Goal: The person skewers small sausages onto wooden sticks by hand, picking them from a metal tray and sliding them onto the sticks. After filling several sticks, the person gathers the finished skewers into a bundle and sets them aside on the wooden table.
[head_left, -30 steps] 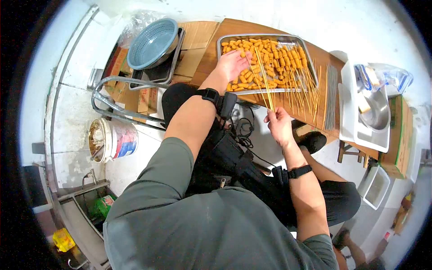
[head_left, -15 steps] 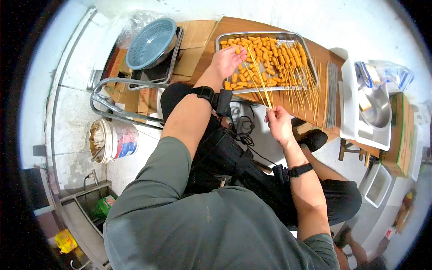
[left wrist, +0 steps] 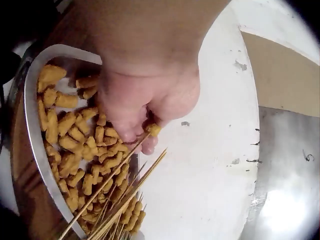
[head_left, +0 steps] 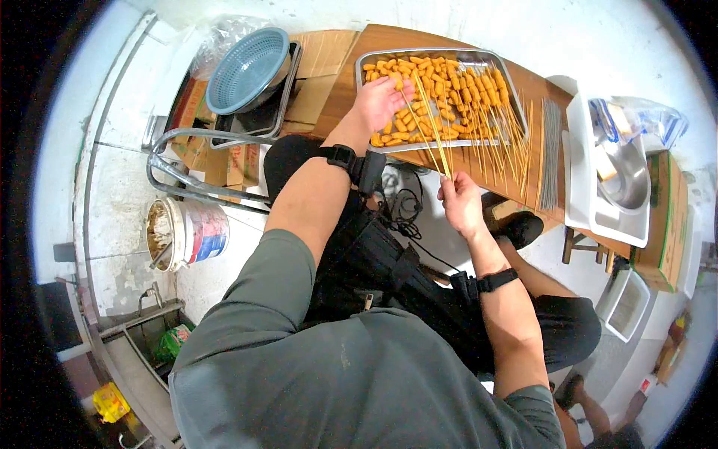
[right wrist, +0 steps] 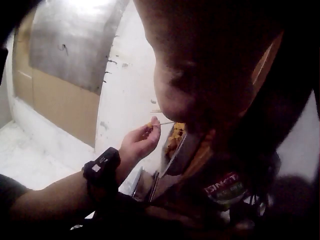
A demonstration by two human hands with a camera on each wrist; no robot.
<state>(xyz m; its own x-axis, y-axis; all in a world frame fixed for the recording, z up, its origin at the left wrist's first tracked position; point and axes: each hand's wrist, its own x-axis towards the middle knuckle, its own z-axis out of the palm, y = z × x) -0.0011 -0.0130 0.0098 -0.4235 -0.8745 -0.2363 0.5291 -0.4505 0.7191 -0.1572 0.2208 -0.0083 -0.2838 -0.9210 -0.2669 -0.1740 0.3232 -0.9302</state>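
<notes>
In the upper middle of the head view, we see one steel tray on the table. It holds loose orange pieces, too many and too tightly packed for us to count, and at its right side several loaded skewers, their bare ends passing over the rim. Over the tray's left part, the left hand has a narrow grip, pinching one piece between thumb and fingers; one stick's end meets that piece. Near the middle of the frame, the right hand has a closed grip on a few bare sticks that fan upward over the tray; we cannot tell their exact number.

At right we see one bundle of grey rods, then one white tub with one steel bowl in it. At upper left, one blue basket sits above one dark tray. At left stands one bucket, with a handle sticking out of it.
</notes>
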